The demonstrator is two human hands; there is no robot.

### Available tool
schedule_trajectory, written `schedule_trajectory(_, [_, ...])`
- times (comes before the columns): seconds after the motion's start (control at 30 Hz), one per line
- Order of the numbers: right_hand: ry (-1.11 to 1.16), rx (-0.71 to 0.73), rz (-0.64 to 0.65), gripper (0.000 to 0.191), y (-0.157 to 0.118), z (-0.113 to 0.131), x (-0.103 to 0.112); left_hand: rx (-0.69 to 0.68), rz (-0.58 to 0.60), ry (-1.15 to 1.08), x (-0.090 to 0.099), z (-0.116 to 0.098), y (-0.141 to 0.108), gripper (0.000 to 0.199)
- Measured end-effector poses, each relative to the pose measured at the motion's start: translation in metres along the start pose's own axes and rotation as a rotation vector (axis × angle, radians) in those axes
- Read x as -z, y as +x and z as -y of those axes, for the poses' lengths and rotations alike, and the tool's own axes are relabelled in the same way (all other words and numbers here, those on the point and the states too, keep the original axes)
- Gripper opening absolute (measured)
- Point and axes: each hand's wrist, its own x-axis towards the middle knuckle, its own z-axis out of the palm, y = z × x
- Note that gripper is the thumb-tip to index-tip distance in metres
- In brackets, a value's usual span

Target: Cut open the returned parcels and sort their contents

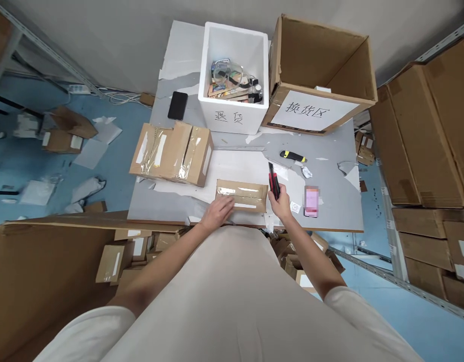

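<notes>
A small taped cardboard box [250, 193] lies lengthwise near the front edge of the table. My left hand [218, 212] rests on its left end, fingers stretched over the top. In my right hand [280, 202], just off the box's right end, is a red and black box cutter [273, 182], its tip pointing away from me. Beyond it a yellow and black box cutter [293, 156] lies on the table. To the right is a phone with a lit pink screen [311, 201]. A larger taped cardboard box [173, 153] sits to the left.
At the table's back stand a white foam box [234, 113] holding assorted items and an open cardboard carton [322, 123]. A dark phone [178, 105] lies left of them. Stacked cartons [424, 141] line the right side; boxes and paper litter the blue floor [84, 176].
</notes>
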Motion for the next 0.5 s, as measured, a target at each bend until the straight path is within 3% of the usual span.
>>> schedule_trajectory(0.1, [-0.192, 0.388, 0.384, 0.05, 0.007, 0.025, 0.007, -0.103, 0.09, -0.038, -0.013, 0.006, -0.002, 0.035])
schedule_trajectory(0.2, [-0.447, 0.595, 0.67, 0.061, 0.018, 0.045, -0.001, -0.126, 0.114, -0.068, -0.019, 0.014, -0.003, 0.039])
schedule_trajectory(0.3, [-0.634, 0.688, 0.765, 0.067, 0.027, 0.056, -0.013, -0.128, 0.119, -0.07, -0.019, 0.019, -0.003, 0.041])
schedule_trajectory(0.5, [-0.786, 0.693, 0.775, 0.069, 0.03, 0.074, -0.019, -0.124, 0.123, -0.035, -0.021, 0.019, -0.004, 0.043])
